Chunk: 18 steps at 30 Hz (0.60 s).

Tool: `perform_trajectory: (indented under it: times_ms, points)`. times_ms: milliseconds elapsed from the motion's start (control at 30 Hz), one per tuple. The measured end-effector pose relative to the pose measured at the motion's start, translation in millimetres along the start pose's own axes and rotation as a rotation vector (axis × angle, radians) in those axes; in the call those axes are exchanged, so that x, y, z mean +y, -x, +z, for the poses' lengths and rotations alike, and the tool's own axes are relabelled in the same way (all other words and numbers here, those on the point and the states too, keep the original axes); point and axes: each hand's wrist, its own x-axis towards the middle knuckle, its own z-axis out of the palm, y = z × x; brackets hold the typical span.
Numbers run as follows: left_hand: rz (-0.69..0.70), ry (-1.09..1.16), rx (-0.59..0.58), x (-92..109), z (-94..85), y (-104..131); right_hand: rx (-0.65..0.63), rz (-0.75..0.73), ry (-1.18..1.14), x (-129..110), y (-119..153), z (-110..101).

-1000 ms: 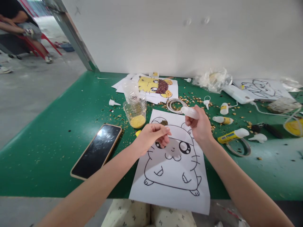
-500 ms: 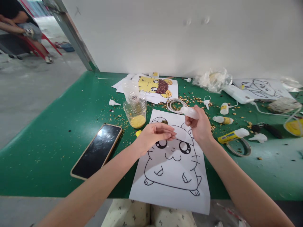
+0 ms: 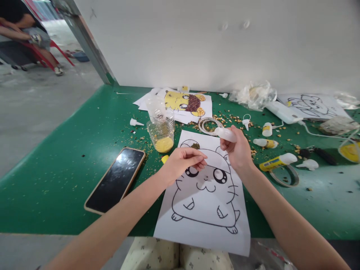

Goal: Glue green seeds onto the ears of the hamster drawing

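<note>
A white sheet with a hamster outline (image 3: 206, 206) lies at the table's front edge, a small dark green patch (image 3: 195, 146) in its left ear. Over the drawing's upper left, my left hand (image 3: 187, 161) has thumb and fingertips brought together; whatever they hold is too small to make out. My right hand (image 3: 237, 148) grips a white bottle (image 3: 225, 134) above the sheet's upper right, tip pointing left. Behind my left hand stands a clear plastic container (image 3: 164, 144) with yellow grains.
A phone (image 3: 115, 180) lies left of the sheet. Finished hamster picture (image 3: 184, 103) at the back. Glue stick (image 3: 277, 162), tape ring (image 3: 285, 178), small bottles (image 3: 266, 143) and scattered grains lie right. A seated person (image 3: 25, 30) is far left.
The thumb and fingertips of my left hand have come closer together. My right hand and the white bottle have hardly moved.
</note>
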Motion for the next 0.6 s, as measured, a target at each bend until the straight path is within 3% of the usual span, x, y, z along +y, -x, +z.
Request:
perform_trajectory:
  times_ms: [600]
  points:
    - [-0.097,0.079,-0.009,2.2,1.1,0.8,0.003,0.018,-0.002,-0.1,0.9,0.1]
